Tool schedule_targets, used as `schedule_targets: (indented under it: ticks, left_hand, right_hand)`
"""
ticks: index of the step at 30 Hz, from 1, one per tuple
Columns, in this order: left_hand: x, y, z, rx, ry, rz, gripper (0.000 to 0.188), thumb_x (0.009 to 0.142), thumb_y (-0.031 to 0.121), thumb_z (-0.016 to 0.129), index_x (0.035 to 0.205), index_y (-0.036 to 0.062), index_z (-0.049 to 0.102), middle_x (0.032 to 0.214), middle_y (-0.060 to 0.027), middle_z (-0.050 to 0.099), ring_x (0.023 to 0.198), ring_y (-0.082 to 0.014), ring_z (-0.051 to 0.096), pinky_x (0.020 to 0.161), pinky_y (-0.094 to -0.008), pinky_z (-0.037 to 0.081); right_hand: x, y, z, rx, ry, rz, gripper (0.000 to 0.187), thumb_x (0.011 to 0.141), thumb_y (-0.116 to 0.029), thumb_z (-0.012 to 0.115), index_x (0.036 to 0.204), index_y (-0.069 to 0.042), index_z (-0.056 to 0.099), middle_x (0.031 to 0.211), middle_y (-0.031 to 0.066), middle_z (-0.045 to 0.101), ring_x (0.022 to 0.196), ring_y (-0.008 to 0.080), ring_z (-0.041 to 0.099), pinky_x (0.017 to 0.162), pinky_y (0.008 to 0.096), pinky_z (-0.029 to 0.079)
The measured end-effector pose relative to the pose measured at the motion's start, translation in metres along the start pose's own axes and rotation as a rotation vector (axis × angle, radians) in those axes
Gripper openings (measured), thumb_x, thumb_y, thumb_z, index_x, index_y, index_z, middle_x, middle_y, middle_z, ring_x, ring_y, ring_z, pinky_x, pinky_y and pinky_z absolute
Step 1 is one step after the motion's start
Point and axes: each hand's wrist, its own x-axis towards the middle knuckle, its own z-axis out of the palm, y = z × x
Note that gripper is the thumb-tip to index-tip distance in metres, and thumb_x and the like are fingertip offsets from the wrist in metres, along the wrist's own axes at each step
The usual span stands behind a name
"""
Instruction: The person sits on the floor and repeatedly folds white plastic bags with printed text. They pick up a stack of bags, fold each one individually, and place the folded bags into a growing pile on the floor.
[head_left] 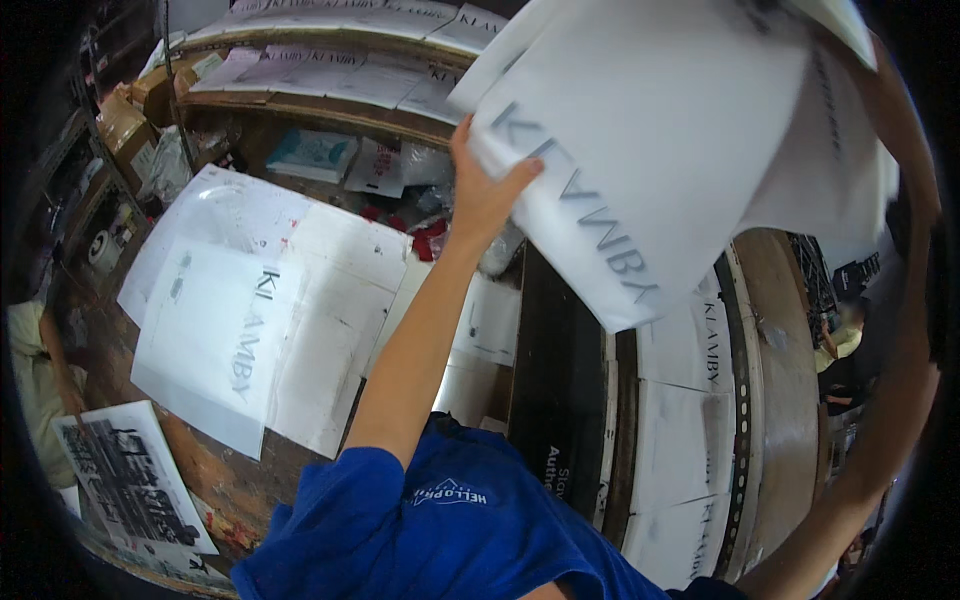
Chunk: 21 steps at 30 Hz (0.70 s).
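Observation:
A stack of frosted white plastic bags (660, 130) with dark lettering is lifted in front of me at the upper right, its sheets bending and fanning apart. My left hand (485, 195) is closed on the near left edge, thumb over the front sheet. Along the right rim my right arm reaches up to the bags' far side. The wrist end, my right hand (882, 75), is mostly hidden behind the sheets, so its fingers do not show. One similar printed bag (205, 345) lies flat on a white board (335, 300) on the worktable to my left.
Curved wooden rack shelves (320, 100) hold rows of similar bags ahead. More printed bags (680, 440) lie on a rack at my right. At far left another person's arm (60, 360) touches a black-lettered panel (135, 480). Cardboard boxes (125, 130) stand behind the table.

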Motion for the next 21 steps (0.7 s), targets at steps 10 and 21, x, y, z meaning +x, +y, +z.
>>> schedule_targets:
  ticks: [10, 21]
  left_hand:
    - [0.008, -0.074, -0.023, 0.215, 0.269, 0.096, 0.067, 0.076, 0.02, 0.082, 0.121, -0.0015, 0.037, 0.122, -0.0165, 0.043, 0.112, -0.0238, 0.046, 0.1, -0.0373, 0.038]
    - [0.145, -0.171, -0.024, 0.716, 0.124, 0.233, 0.07, 0.076, 0.019, 0.078, 0.133, -0.0027, 0.045, 0.126, -0.0206, 0.057, 0.116, -0.0286, 0.056, 0.099, -0.0386, 0.042]
  right_hand:
    - [0.072, -0.007, 0.161, -0.028, 0.126, -0.057, 0.015, 0.081, -0.004, 0.058, 0.093, -0.006, 0.067, 0.092, 0.0149, 0.07, 0.088, 0.0324, 0.067, 0.077, 0.0386, 0.051]
    - [0.138, 0.07, 0.365, 0.462, -0.046, -0.276, 0.022, 0.079, 0.0, 0.062, 0.101, -0.002, 0.065, 0.091, 0.0146, 0.069, 0.084, 0.0293, 0.067, 0.078, 0.0348, 0.051]
